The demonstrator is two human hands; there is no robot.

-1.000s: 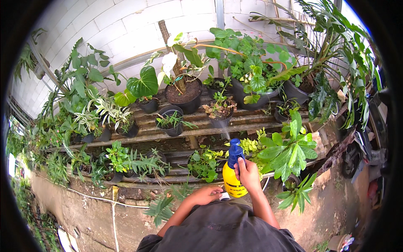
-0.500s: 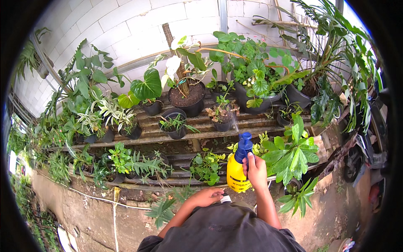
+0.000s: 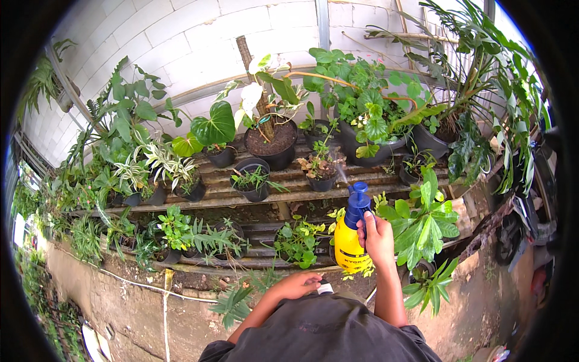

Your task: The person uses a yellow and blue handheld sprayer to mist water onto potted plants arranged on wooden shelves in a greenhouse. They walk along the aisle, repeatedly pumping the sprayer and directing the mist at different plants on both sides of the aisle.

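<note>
A yellow pump spray bottle [image 3: 353, 244] with a blue head stands upright off the front of the lower shelf. My right hand [image 3: 379, 240] is closed around its blue handle, thumb high near the top. Fine mist leaves the nozzle toward a small plant [image 3: 321, 166] with brownish leaves in a black pot on the upper shelf. Close to my body, my left hand [image 3: 300, 285] rests with its fingers loosely stretched and nothing visible in it. A small white-and-dark thing [image 3: 325, 287] shows beside its fingertips; I cannot tell what it is.
Slatted shelves [image 3: 223, 192] carry many potted plants in two tiers against a white block wall [image 3: 175, 42]. A large black pot [image 3: 277, 148] with a thick stem stands behind the sprayed plant. Broad leaves [image 3: 422, 232] spread right of my right hand. Bare ground [image 3: 132, 311] lies at left.
My right hand and the spray bottle have moved slightly right, the blue head a little higher. Mist still comes from the nozzle. The left hand stays about where it was.
</note>
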